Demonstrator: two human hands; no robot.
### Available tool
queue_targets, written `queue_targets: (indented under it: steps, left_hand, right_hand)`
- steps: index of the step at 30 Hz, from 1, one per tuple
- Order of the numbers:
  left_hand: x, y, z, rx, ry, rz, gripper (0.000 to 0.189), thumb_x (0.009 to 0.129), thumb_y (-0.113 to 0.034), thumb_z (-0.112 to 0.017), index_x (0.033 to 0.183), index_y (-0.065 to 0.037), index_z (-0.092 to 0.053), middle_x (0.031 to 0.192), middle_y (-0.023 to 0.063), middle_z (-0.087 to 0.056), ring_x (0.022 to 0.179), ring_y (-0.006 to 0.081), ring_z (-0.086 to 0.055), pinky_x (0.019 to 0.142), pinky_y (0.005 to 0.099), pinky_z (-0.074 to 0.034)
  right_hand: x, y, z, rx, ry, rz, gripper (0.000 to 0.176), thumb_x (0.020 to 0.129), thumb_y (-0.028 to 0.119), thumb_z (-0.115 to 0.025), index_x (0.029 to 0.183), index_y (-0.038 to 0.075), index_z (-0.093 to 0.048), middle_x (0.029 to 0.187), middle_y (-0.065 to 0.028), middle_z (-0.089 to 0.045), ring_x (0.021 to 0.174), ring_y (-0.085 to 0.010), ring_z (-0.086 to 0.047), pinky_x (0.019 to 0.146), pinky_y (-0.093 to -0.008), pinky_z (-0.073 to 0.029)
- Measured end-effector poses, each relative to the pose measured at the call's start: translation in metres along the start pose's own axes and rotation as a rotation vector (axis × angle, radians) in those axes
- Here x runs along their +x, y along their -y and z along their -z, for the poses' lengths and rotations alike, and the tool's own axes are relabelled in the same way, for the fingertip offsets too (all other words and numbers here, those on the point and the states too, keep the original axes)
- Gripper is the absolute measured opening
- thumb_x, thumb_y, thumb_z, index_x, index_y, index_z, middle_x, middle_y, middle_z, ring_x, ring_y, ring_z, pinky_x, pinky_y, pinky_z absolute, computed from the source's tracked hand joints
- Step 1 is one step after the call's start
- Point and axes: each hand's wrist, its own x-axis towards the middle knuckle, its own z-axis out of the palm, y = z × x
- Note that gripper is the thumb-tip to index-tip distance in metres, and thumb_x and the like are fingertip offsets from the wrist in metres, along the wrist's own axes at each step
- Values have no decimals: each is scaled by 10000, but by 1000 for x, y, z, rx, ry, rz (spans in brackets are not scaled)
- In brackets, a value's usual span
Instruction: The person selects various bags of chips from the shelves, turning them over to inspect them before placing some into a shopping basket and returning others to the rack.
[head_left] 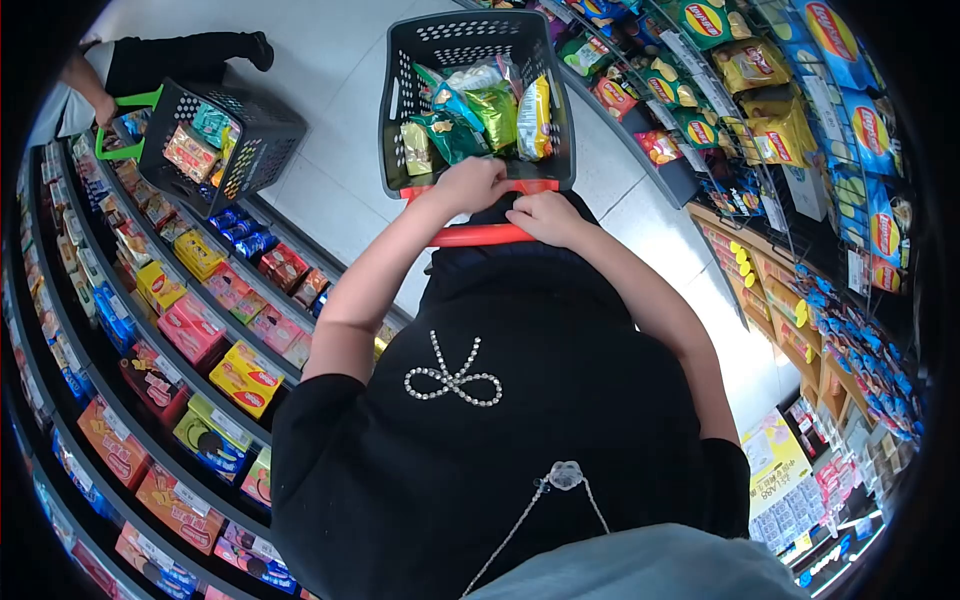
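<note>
Left hand (474, 186) sits at the near rim of the dark plastic basket (460, 33), its fingers curled narrow by the red trim; full closure cannot be confirmed. Right hand (549, 217) lies at the end of the red handle (480, 236), fingers bent, undersides hidden, so firmness of grip cannot be told. Basket stands directly ahead of the torso, holding several snack bags (492, 112).

Assessment: the shell appears stiff and the load light to moderate. The bags look puffed, soft and slick, with contents likely to crush. The handle is judged the sound place to hold, both hands spaced along it; the rim serves for steadying.

Clearances: at the far right corner, the basket is close to the snack rack (672, 175), the tightest edge noted. Bare floor (330, 130) shows to the left, the wider side for moving. Beyond it, another person's hand (104, 112) is at the green handle (130, 151) of a second basket (265, 150). Shelf edges (268, 352) border the lower left.
</note>
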Motion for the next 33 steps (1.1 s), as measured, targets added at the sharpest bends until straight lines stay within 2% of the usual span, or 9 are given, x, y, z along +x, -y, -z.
queue_targets:
  steps: [3,6,9,16,18,21,25,28,33]
  left_hand:
    - [37,24,-16,32,17,52,229,757,-251,-569,793,-25,-584,764,154,-610,738,305,-590,636,385,-460]
    - [77,56,-41,161,194,33,274,744,-294,-574,815,-30,-587,785,157,-611,744,313,-590,661,395,-459]
    - [113,65,-64,151,203,90,337,760,-301,-533,913,-4,-576,893,180,-603,846,339,-576,750,408,-450]
    - [153,87,-124,1,208,388,408,766,-331,-483,960,12,-589,987,210,-574,942,325,-550,826,378,-430]
    - [160,94,-147,-47,113,472,466,739,-421,-527,877,15,-621,895,201,-606,889,321,-574,792,373,-440]
    - [176,103,-173,-142,179,614,499,737,-454,-517,919,1,-612,943,199,-595,924,315,-561,803,364,-437]
    - [192,107,-198,-186,249,776,593,739,-506,-517,1119,-52,-519,1157,149,-506,1081,294,-476,882,370,-395]
    - [200,105,-199,-248,269,941,570,741,-494,-523,1135,-81,-516,1206,123,-471,1127,284,-435,901,375,-376]
    - [209,105,-200,-256,239,980,509,763,-405,-511,1130,-52,-514,1185,125,-486,1099,273,-461,910,363,-367]
  right_hand:
    - [-1,-3,-5,98,58,-26,264,771,288,-495,696,49,-579,639,-146,-564,638,-314,-559,579,-409,-421]
    - [0,-10,-10,147,87,-46,261,769,274,-493,672,39,-554,623,-147,-551,628,-314,-551,570,-406,-414]
    - [0,-15,-14,164,74,-11,253,763,260,-497,655,36,-539,618,-149,-544,624,-313,-546,567,-404,-411]
    - [3,-21,-19,194,22,97,201,716,205,-507,623,32,-548,584,-156,-537,594,-328,-544,568,-411,-427]
    - [3,-19,-17,162,-7,125,196,716,208,-505,633,39,-559,587,-152,-543,600,-327,-547,586,-408,-434]
    - [4,-16,-14,133,55,121,195,717,218,-501,648,50,-572,582,-141,-548,596,-312,-551,692,-391,-429]
    - [3,-18,-14,216,80,124,185,722,216,-493,660,62,-576,565,-113,-546,586,-279,-550,780,-380,-394]
    - [1,-20,-17,280,93,136,181,724,214,-478,699,71,-587,570,-100,-550,591,-267,-551,796,-379,-380]
    - [4,-28,-17,377,114,173,195,723,209,-454,754,75,-593,585,-99,-554,595,-263,-550,814,-375,-360]
